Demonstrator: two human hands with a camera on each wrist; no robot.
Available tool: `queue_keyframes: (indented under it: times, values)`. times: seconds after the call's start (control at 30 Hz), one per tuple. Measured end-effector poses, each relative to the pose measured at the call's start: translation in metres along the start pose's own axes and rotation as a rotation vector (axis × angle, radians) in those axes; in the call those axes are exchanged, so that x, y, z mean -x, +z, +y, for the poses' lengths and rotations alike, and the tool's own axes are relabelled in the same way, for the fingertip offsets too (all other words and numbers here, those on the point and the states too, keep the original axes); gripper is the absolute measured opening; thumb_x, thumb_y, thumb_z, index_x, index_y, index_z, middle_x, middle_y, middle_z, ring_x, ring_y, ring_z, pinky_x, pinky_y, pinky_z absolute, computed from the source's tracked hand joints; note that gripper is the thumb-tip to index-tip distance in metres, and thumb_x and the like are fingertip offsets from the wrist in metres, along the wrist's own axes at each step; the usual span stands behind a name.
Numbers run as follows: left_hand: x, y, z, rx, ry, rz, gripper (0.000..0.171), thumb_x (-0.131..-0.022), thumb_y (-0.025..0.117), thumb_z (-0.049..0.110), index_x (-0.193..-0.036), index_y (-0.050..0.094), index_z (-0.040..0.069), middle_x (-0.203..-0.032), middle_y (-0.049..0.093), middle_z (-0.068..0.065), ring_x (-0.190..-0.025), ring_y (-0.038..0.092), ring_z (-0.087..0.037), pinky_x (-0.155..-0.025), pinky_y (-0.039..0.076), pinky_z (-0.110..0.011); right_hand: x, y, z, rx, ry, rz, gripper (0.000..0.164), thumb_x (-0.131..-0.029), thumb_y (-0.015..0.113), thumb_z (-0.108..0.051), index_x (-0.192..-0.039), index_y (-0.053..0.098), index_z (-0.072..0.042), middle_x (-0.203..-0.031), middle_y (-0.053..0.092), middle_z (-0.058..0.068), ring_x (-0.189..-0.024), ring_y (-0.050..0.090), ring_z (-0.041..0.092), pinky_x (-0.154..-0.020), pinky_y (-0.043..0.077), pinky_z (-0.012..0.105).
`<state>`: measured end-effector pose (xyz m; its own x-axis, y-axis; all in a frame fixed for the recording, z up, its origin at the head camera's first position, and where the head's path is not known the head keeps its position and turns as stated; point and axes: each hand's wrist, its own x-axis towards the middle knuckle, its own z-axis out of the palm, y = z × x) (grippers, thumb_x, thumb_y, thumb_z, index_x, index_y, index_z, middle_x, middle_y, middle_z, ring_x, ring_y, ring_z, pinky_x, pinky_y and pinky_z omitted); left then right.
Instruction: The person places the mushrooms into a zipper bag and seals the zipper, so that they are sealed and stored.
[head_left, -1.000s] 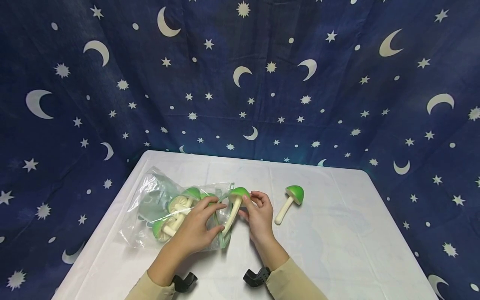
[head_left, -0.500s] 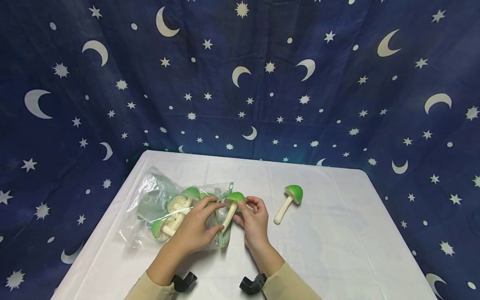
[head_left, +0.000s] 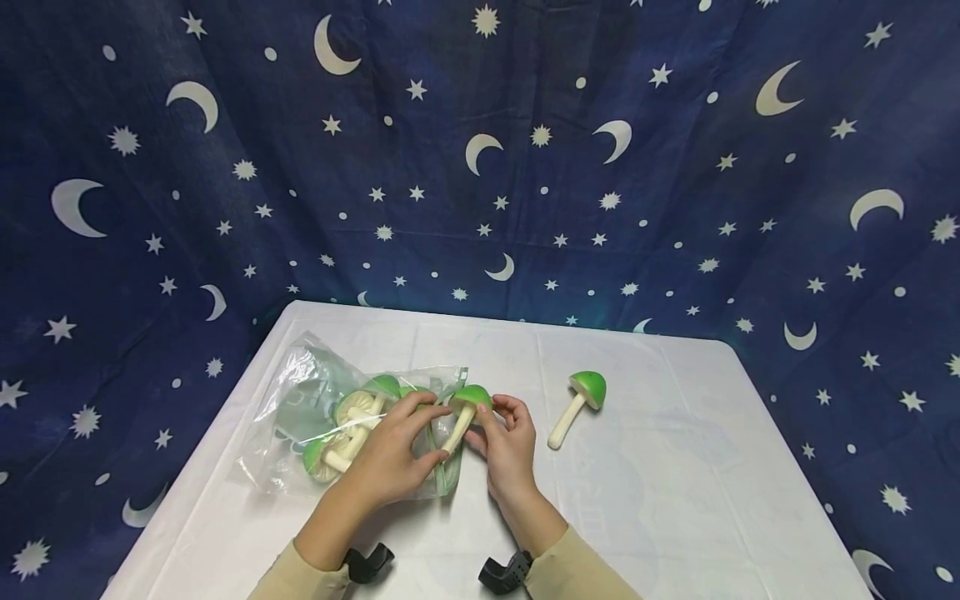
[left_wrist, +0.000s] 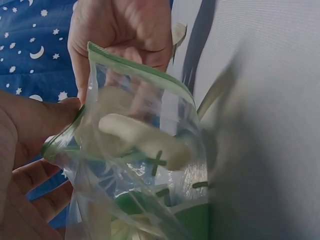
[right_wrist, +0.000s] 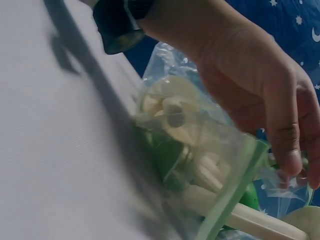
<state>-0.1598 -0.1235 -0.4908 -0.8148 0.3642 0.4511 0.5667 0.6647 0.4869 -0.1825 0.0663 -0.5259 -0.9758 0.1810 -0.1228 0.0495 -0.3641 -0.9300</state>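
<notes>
A clear zip bag (head_left: 311, 367) with a green zip edge lies on its side, with several green-capped toy mushrooms inside. My left hand (head_left: 393, 454) is on the bag at its mouth; in the left wrist view its thumb (left_wrist: 62, 112) grips the zip edge, which gapes apart. My right hand (head_left: 512, 450) holds a toy mushroom (head_left: 471, 397) by its cap, thumb in front. That mushroom's pale stem (left_wrist: 135, 132) points into the bag's mouth, seen through the plastic. The right wrist view shows the same stem (right_wrist: 260, 220) crossing the zip edge; the right fingers lie outside that view.
One more green-capped toy mushroom (head_left: 588, 388) lies on the white tabletop (head_left: 675, 467), right of my right hand. A dark blue curtain (head_left: 450, 167) with moons and stars rises behind the table. Each wrist wears a black camera band (head_left: 506, 571).
My right hand has brought its mushroom a little left and toward me, the stem deeper into the bag's mouth. Over the last half second it stays nearly still. The left hand keeps its place.
</notes>
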Motion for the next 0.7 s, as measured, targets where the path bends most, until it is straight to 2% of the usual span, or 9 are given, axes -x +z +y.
queue_keyframes:
  times: [0.17, 0.37, 0.7]
  values:
    - [0.000, -0.001, 0.000, 0.000, -0.005, -0.002, 0.064, -0.078, 0.097, 0.016, -0.137, 0.071, 0.014, -0.143, 0.064, -0.011, -0.134, 0.064, -0.031, -0.111, 0.057, -0.053, -0.001, 0.002, -0.002, -0.028, 0.015, -0.026, 0.040, -0.104, 0.069, -0.011, -0.135, 0.049, 0.004, -0.127, 0.049, 0.012, -0.112, 0.067, 0.025, -0.081, 0.069, 0.035]
    - [0.000, -0.001, 0.000, 0.005, -0.010, -0.001, 0.064, -0.079, 0.096, 0.016, -0.138, 0.071, 0.016, -0.143, 0.064, -0.009, -0.135, 0.064, -0.029, -0.111, 0.057, -0.052, 0.000, 0.003, 0.007, -0.027, 0.073, -0.058, 0.044, -0.104, 0.069, -0.010, -0.139, 0.046, 0.004, -0.127, 0.050, 0.011, -0.113, 0.068, 0.022, -0.079, 0.069, 0.035]
    - [0.001, -0.001, 0.000, 0.000, -0.003, 0.005, 0.063, -0.077, 0.097, 0.016, -0.135, 0.071, 0.017, -0.140, 0.065, -0.007, -0.129, 0.066, -0.026, -0.106, 0.060, -0.050, 0.000, 0.006, 0.013, 0.005, 0.102, -0.099, 0.044, -0.105, 0.068, -0.011, -0.140, 0.046, 0.004, -0.126, 0.055, 0.013, -0.109, 0.070, 0.022, -0.081, 0.069, 0.035]
